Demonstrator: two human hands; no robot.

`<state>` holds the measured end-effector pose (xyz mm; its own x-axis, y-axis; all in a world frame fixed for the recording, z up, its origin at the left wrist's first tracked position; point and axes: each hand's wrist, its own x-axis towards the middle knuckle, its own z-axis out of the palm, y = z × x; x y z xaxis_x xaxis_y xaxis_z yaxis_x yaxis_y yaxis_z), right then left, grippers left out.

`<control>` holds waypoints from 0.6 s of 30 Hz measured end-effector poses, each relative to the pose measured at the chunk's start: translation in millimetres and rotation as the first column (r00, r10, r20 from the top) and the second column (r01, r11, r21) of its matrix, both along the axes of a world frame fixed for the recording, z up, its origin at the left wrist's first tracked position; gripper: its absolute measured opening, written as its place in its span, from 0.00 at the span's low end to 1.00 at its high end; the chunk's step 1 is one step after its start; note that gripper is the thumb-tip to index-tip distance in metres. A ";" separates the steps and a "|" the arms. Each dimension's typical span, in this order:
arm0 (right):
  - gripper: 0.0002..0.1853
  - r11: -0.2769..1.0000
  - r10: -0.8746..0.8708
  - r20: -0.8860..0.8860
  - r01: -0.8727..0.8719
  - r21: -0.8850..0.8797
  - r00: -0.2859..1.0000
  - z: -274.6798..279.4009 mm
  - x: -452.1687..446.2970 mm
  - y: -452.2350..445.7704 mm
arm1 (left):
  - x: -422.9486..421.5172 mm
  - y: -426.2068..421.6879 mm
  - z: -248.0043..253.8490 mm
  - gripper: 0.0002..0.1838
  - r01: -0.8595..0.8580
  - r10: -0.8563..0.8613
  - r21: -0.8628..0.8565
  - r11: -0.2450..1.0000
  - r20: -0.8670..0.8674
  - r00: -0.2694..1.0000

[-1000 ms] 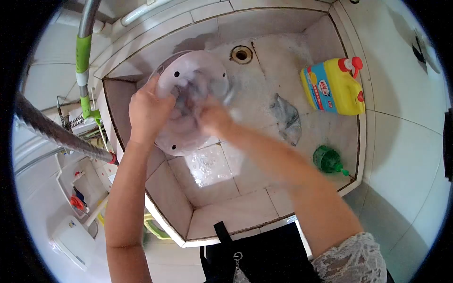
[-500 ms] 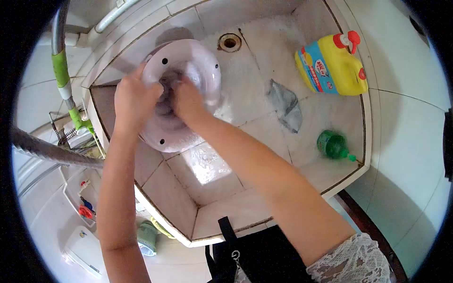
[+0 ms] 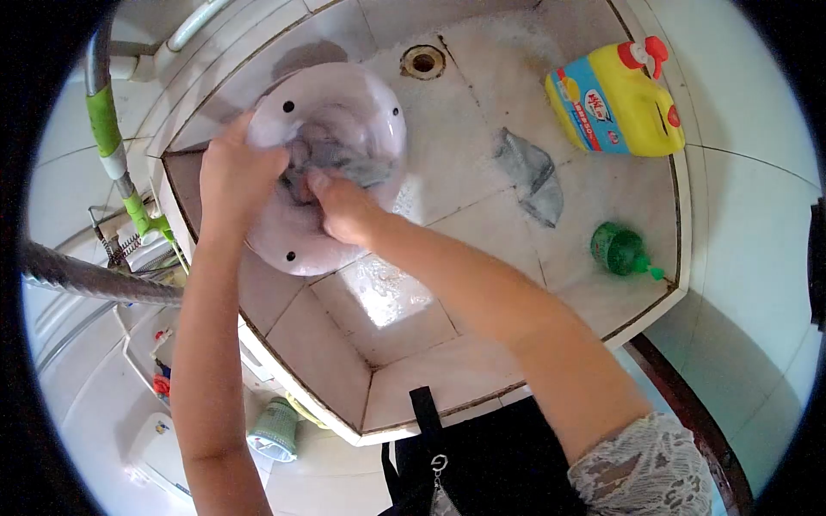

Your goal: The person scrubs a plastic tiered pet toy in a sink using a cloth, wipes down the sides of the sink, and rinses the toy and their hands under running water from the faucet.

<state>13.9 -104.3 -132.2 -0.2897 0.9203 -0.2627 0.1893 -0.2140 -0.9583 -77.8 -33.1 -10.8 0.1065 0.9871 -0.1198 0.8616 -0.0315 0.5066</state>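
Note:
A pale pink basin [image 3: 318, 79] with black dots on its wide rim stands tilted in the tiled sink. Bunched wet grey cloth [image 3: 361, 170] lies inside it. My left hand [image 3: 234, 176] comes over the basin's left rim, its fingers closed at the edge of the cloth. Inside the basin, my right hand [image 3: 346, 211] is closed around the cloth's lower part, thumb on top. Some fingers of both hands are hidden. Right of the basin, a separate flat grey cloth [image 3: 535, 181], shaped like a sock, lies on the wet tiles.
A yellow jug [image 3: 632, 107] with a red pump lies at the sink's upper right. Below it is a green bottle [image 3: 618, 248]. A drain hole [image 3: 422, 62] is near the back wall. The sink's raised rim [image 3: 516, 391] runs in front; a ribbed hose [image 3: 103, 277] is at left.
My right hand has pulled back slightly towards me, and more of the grey cloth shows in the basin. My left hand stays at the left rim. The view has shifted a little.

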 end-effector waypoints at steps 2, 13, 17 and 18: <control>0.21 0.986 0.147 0.220 -0.159 0.040 0.965 14.4 14.4 1.4 | -3.3 -1.1 -3.6 0.29 0.033 -0.031 0.031 0.999 -0.068 0.997; 0.13 0.965 -0.194 0.504 0.070 0.254 0.842 -1.7 -21.7 -3.6 | 9.3 1.9 3.7 0.29 -0.006 0.002 -0.044 0.999 -0.091 0.996; 0.19 0.990 0.137 0.196 -0.127 -0.060 0.971 -36.3 -43.5 46.5 | 5.2 3.3 1.4 0.29 0.029 -0.029 -0.011 1.000 -0.047 0.998; 0.20 0.991 0.132 0.262 -0.129 -0.030 0.956 -30.3 -41.0 41.6 | 7.0 5.7 3.2 0.29 0.047 -0.047 -0.009 0.999 -0.105 0.993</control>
<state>-27.1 -62.7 -162.5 -0.3261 0.8752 -0.3573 0.4614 -0.1825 -0.8682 -70.8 -27.4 -7.5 0.1392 0.9805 -0.1389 0.9078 -0.0703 0.4135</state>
